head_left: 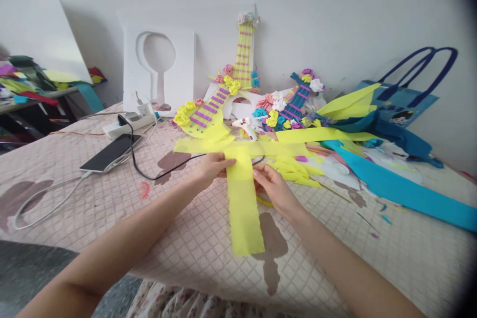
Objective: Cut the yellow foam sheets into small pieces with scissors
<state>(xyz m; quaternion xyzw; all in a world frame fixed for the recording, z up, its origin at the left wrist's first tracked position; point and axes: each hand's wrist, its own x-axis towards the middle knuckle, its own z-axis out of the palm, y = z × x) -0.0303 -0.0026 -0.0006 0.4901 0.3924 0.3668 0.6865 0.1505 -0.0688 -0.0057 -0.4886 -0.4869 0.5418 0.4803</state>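
Note:
A strip of yellow crepe paper (246,213) hangs down toward the table's front edge, its upper part between my two hands. My left hand (214,168) pinches its left edge, thumb lying on top. At the right edge, my right hand (272,184) grips it with bent fingers, partly hidden behind the paper. Crossing just beyond the hands is another yellow crepe strip (192,146). A white glue gun (246,128) lies behind that. Part of a yellow ring (264,201) shows beneath my right hand.
Paper-flowered guitar shapes (208,112) lean at the back, near a white cut-out board (182,64). A black phone (110,153), cables and a power strip (128,124) lie left. Blue crepe paper (406,189), scraps and a blue bag (413,104) occupy the right.

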